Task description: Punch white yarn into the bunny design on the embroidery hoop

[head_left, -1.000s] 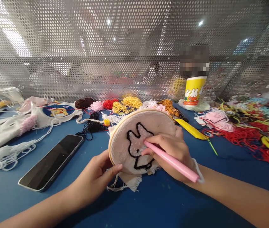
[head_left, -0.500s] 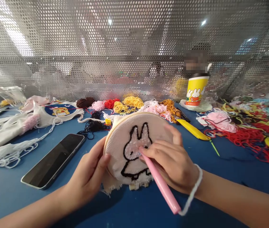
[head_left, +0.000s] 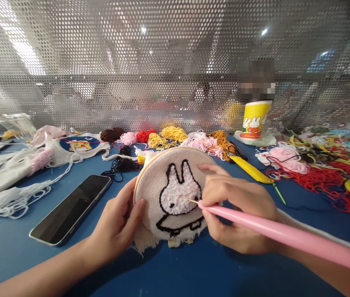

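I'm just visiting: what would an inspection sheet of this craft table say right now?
Surface: blue table, crowded at the back and sides.
Job's things: embroidery hoop with a rabbit design; pink punch needle, tip at the rabbit.
Clutter: phone, yarn bundles, yellow tool, white cloth.
Hands: left hand grips the hoop's edge; right hand holds the needle.
Cables: nothing seen.
Surroundings: perforated metal screen, yellow rabbit cup.

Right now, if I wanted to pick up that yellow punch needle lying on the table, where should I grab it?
Probably the thick yellow handle, pinched across its width from above. It lies flat on the blue table, the thin needle tip toward you, so stay clear of that end.
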Motion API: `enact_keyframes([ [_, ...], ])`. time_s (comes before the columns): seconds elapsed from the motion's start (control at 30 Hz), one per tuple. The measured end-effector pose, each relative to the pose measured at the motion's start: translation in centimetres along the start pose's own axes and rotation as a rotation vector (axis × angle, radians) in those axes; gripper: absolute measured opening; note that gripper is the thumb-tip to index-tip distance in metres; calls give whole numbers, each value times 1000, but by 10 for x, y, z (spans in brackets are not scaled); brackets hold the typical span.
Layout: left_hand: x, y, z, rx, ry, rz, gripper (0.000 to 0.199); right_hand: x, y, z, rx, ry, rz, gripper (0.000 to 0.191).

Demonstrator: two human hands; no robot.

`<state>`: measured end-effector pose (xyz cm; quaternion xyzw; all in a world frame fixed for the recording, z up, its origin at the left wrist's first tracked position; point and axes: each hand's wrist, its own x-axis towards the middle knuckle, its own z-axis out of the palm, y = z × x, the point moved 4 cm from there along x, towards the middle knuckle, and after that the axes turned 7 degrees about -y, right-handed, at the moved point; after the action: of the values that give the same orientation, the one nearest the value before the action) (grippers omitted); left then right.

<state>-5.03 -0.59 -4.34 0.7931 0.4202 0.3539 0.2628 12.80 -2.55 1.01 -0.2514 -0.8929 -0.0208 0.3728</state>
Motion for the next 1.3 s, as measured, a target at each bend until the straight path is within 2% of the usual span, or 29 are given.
enact_keyframes([
  [0.37, 0, -5, 0, 52, -29, 48, 38, -5, 8, -2, 120, 52, 18, 19],
  [0.63, -1, -1, -1, 138, -12, 71, 38, -8, 9, -1, 32, 81, 65, 15],
  [0.8, -1, -1, -1, 127, -15, 68, 38, -6, 6, 0, -70, 103, -11, 16],
  [0.93, -1, 0, -1, 157, -15, 74, 37, -7, 5, 5, -103, 30, -105, 18],
  [1.1, -4, 1, -2, 168, -5, 57, 36, -12, 5, 9, -91, -34, -119, 23],
  [1.3, -2, 2, -1, 165, -18, 77, 37, -12, 2, 7, -161, 47, -130, 18],
])
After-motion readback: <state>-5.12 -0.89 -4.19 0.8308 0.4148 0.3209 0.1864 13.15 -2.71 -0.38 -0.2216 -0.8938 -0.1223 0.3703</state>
